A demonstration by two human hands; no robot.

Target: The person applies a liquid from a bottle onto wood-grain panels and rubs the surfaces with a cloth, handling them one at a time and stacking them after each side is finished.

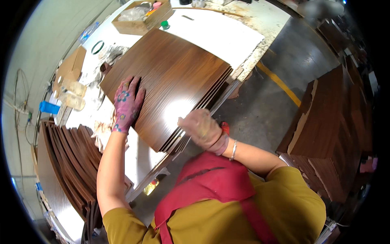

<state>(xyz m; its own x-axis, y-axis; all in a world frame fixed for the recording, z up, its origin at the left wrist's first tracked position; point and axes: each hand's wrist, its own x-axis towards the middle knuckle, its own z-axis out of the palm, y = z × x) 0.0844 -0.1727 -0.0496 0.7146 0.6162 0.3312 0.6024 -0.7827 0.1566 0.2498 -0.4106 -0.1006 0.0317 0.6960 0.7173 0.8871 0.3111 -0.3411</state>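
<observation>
A stack of dark brown wood-grain boards [170,65] lies on the white worktable, its layered edges toward me. My left hand [127,101], in a purple flowered glove, rests flat on the top board near its left edge with the fingers stretched out. My right hand [202,127], in a faded pinkish glove, is closed at the near right edge of the stack. Its fingertips point to the board edge; whatever they hold, if anything, is hidden, and I cannot tell whether they touch the board.
More brown boards [69,158] stand on edge at the left. Large board stacks [321,118] rise at the right beyond the floor. A wooden box [140,25], a green cap [165,25], plastic bottles [73,93] and a blue cup [49,107] are on or beside the table.
</observation>
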